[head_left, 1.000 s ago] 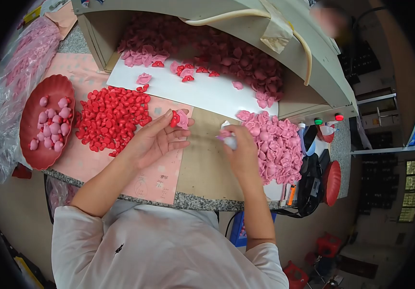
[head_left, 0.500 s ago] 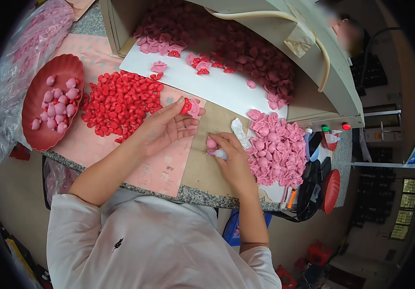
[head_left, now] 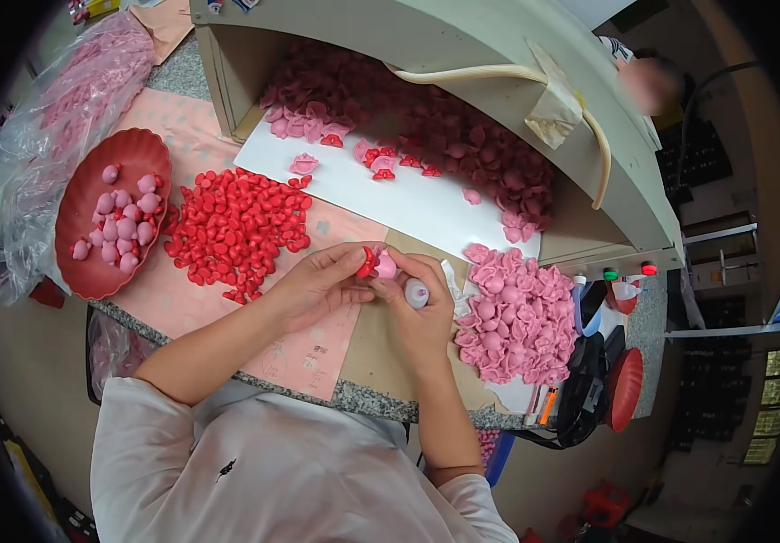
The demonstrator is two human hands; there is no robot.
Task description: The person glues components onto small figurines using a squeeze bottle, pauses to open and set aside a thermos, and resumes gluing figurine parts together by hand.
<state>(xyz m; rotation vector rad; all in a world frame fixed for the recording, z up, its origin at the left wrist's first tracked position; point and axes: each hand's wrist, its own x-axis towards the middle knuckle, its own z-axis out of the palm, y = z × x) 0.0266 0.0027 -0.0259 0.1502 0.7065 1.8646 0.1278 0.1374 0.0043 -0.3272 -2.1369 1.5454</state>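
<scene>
My left hand (head_left: 325, 285) pinches a small glossy red piece (head_left: 367, 262) between thumb and fingertips. Right against it is a pink rounded piece (head_left: 385, 265), which the fingers of my right hand (head_left: 423, 317) hold from the other side. Tucked in the same right hand is a small whitish squeeze bottle (head_left: 416, 293), its round end facing up. The fingers partly cover where the red and pink pieces meet. A heap of red pieces (head_left: 241, 226) lies to the left, and a pile of pink pieces (head_left: 517, 317) to the right.
A red scalloped dish (head_left: 78, 258) at left holds several pink balls with red parts. Behind my hands, a beige hooded box (head_left: 630, 213) contains many pink petal-like pieces on a white sheet (head_left: 295, 190). Pens (head_left: 548, 405) and a black bag (head_left: 586, 385) sit at right.
My right hand has come up and left with the pink piece and bottle, meeting the red piece in my left hand. The whole view has shifted slightly.
</scene>
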